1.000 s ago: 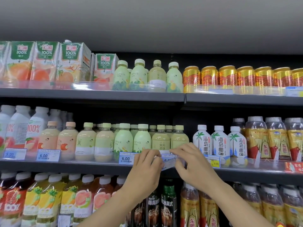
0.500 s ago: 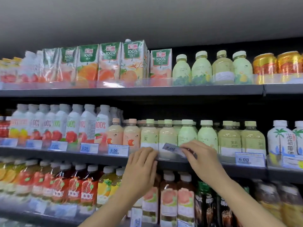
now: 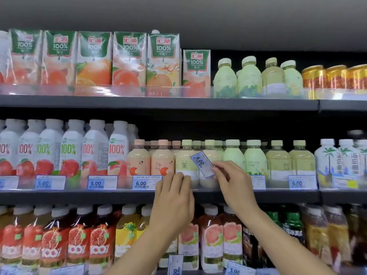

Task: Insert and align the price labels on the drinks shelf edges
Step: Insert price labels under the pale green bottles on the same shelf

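My right hand (image 3: pixel 232 182) pinches a blue-and-white price label (image 3: pixel 202 164) reading 6.00. The label is tilted and held up in front of the pale green tea bottles (image 3: pixel 186 162), above the clear label strip (image 3: pixel 206 186) of the middle shelf edge (image 3: pixel 79 196). My left hand (image 3: pixel 173 197) rests against that strip just left of the label, fingers spread and holding nothing. Other labels sit in the strip: a 6.00 tag (image 3: pixel 146 182) beside my left hand, two 5.00 tags (image 3: pixel 102 182) further left, and a 6.00 tag (image 3: pixel 300 182) to the right.
Juice cartons (image 3: pixel 129 58) and gold cans (image 3: pixel 335 76) fill the top shelf. White 100% juice bottles (image 3: pixel 69 149) and coconut drink bottles (image 3: pixel 337 157) flank the tea bottles. Red and yellow juice bottles (image 3: pixel 79 239) crowd the lower shelf, where a loose tag (image 3: pixel 174 263) hangs crooked.
The view has swung left along the shelf. My right hand has pulled the label out of the strip, carried it left and raised it in front of the bottles. My left hand followed along the strip.
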A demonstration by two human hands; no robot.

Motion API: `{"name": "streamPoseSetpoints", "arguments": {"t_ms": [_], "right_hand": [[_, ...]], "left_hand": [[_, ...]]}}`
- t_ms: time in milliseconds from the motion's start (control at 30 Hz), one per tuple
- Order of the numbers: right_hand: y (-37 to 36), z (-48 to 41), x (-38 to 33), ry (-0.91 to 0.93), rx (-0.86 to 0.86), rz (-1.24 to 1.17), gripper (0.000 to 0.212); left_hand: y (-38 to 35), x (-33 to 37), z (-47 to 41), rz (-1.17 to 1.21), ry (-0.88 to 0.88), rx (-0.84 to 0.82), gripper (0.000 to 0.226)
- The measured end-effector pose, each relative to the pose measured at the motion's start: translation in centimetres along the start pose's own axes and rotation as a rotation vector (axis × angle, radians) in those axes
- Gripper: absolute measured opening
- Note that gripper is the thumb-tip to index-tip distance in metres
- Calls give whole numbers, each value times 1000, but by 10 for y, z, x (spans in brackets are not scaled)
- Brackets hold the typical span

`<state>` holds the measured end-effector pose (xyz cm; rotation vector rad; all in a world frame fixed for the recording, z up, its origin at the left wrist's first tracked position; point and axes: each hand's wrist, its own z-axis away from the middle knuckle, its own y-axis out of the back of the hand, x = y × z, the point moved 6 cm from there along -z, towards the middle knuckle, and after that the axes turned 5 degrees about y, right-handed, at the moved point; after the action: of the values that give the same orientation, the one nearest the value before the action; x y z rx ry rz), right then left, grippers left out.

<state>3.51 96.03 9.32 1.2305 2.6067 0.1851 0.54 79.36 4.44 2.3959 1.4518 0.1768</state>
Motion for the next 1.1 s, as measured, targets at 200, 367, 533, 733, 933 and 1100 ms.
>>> {"name": "streamPoseSetpoints", "arguments": {"t_ms": [200,367,533,733,933,1100], "right_hand": [[-4,-7,-6,71,-51,62,13],[-12,-7,-7,199,-182,178,17],[-22,-7,-6,328,-298,322,21],[-21,-3,-6,402,-317,447,32],[14,17,1,347,-219,363,26],[64,71,36,251,-190,345,22]], "left_hand": [[-1,-6,-5,66,6,9,22],[-3,-9,2,128,22,42,27],[-3,-9,4,101,35,52,29],[-4,-7,-1,108,28,21,31],[-9,29,25,159,-150,140,24],[-33,77,66,286,-258,90,13]]}}
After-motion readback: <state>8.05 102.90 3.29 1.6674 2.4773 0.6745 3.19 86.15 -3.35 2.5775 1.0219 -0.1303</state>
